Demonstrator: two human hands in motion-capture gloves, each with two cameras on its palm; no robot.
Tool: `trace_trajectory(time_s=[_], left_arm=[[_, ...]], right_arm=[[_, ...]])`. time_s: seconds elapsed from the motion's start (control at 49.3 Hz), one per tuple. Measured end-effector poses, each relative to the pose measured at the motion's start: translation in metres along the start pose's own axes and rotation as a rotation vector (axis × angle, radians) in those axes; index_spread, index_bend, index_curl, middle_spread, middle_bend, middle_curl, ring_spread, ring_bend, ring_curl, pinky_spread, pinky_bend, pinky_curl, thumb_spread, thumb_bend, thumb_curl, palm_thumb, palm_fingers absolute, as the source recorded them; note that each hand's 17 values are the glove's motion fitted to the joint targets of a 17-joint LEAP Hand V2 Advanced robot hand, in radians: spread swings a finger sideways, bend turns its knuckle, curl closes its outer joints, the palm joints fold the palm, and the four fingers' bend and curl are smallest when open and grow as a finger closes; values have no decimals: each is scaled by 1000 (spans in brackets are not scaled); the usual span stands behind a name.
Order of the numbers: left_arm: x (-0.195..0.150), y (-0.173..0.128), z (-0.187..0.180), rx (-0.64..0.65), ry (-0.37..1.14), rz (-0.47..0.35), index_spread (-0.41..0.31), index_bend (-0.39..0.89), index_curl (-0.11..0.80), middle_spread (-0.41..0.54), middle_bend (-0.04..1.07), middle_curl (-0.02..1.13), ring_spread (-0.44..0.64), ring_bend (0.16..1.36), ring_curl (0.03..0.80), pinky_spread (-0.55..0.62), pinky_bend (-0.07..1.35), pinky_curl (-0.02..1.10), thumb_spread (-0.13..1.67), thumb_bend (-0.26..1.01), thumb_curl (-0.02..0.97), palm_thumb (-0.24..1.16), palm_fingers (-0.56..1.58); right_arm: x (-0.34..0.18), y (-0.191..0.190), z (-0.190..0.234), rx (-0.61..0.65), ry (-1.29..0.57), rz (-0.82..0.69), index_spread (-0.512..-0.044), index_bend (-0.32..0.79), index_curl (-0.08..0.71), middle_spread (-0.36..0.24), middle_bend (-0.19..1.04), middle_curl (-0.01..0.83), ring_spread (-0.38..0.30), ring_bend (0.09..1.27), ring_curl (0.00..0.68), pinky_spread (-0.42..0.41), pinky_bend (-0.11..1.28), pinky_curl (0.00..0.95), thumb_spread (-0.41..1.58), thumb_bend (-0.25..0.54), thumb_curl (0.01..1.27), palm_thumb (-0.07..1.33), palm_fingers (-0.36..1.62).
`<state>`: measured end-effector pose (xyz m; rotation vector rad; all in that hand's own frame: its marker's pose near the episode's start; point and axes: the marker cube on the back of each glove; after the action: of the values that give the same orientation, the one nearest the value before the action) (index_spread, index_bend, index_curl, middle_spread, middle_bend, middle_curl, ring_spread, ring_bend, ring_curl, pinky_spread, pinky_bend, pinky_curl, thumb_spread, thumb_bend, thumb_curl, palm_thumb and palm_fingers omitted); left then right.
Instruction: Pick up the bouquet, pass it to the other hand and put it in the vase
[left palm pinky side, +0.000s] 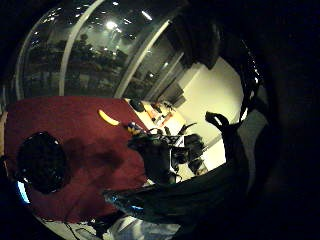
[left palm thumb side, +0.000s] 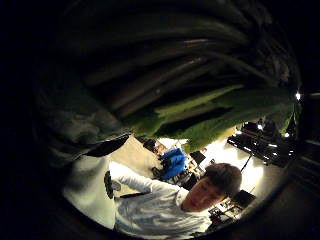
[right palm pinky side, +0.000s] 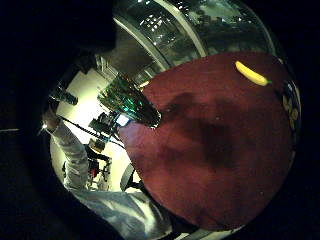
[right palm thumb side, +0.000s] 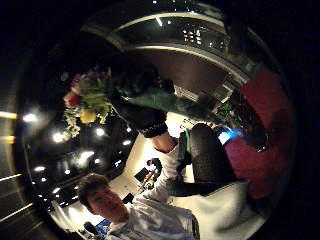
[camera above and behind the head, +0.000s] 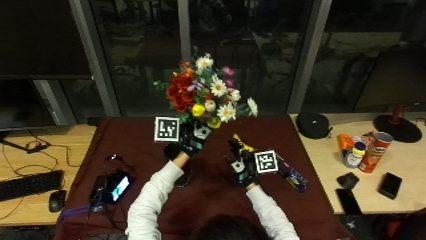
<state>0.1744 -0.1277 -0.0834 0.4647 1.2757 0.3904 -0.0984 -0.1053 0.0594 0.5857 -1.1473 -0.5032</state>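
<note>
Bouquet held upright above the maroon surface in left hand, fingers wrapped round the stems; right hand relaxed, holding nothing; looks light, top-heavy, blooms crushable; grip stems low

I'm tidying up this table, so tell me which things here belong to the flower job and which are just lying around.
Job things: bouquet, held up by the left hand; vase; right hand.
Lying about: banana, crisp can, phones, keyboard, mouse.

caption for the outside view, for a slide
Left hand holds the bouquet upright above the dark red tablecloth; right hand alongside.
</note>
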Motion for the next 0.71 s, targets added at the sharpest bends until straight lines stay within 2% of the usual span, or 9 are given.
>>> trace_trajectory(time_s=[0.081, 0.182, 0.284, 0.385, 0.487, 0.547, 0.588, 0.669, 0.71], left_arm=[[15, -17, -17, 50, -26, 8, -321, 326, 509, -330, 656, 551, -377, 780, 468, -397, 643, 454, 258, -27, 723, 931, 1365], [24, -41, -46, 124, -31, 24, -326, 323, 528, -333, 662, 556, -379, 785, 475, -397, 649, 457, 252, -27, 740, 934, 1358], [39, -62, -74, 205, 4, -33, -330, 318, 545, -334, 666, 558, -379, 787, 479, -397, 653, 460, 247, -29, 754, 930, 1354], [38, -75, -92, 247, -19, -4, -332, 311, 560, -335, 669, 560, -380, 788, 482, -397, 655, 461, 246, -29, 766, 931, 1352], [34, -81, -111, 286, -49, -49, -334, 306, 574, -333, 671, 561, -380, 789, 484, -402, 652, 460, 245, -30, 776, 929, 1349], [23, -85, -120, 305, -61, -54, -335, 302, 581, -332, 672, 561, -380, 789, 485, -404, 652, 459, 244, -30, 782, 928, 1349], [18, -88, -124, 315, -62, -38, -336, 299, 586, -332, 672, 562, -380, 789, 486, -404, 652, 459, 244, -30, 786, 928, 1349], [12, -93, -128, 327, -58, 71, -337, 296, 595, -334, 674, 562, -378, 781, 485, -405, 651, 457, 242, -31, 793, 925, 1346], [8, -93, -129, 332, -55, 64, -338, 295, 600, -334, 676, 563, -376, 769, 483, -406, 653, 457, 242, -31, 796, 924, 1343]], right_arm=[[11, -8, -23, 32, 93, -66, -274, 134, 448, -99, 305, 423, -128, 438, 371, 62, 463, 377, 933, -45, 590, 631, 563], [4, -15, -39, 40, -25, 71, -307, 114, 404, -76, 225, 394, -91, 389, 341, 141, 453, 356, 984, -38, 561, 599, 434], [11, -37, -57, 12, 47, -139, -331, 86, 359, -67, 185, 380, -67, 382, 332, 182, 465, 351, 1017, -32, 540, 583, 355], [-2, -39, -61, -5, -69, 31, -350, 96, 325, -57, 185, 370, -44, 398, 338, 203, 487, 358, 1039, -29, 520, 564, 298], [-2, -49, -68, -23, -25, 63, -363, 96, 288, -48, 165, 350, -20, 390, 328, 216, 510, 356, 1052, -24, 507, 562, 180], [-6, -50, -67, -35, -103, 191, -369, 112, 280, -50, 187, 349, -13, 399, 332, 219, 523, 361, 1058, -27, 502, 563, 179], [-7, -49, -66, -36, -150, 265, -371, 111, 270, -40, 172, 341, -4, 397, 326, 221, 521, 356, 1065, -18, 502, 578, 117], [-10, -51, -65, -34, -173, 304, -378, 114, 258, -36, 177, 334, 5, 400, 322, 225, 532, 356, 1070, -20, 497, 582, 96], [-9, -53, -64, -35, -159, 280, -380, 118, 255, -34, 181, 333, 12, 404, 324, 225, 533, 356, 1072, -21, 494, 583, 82]])
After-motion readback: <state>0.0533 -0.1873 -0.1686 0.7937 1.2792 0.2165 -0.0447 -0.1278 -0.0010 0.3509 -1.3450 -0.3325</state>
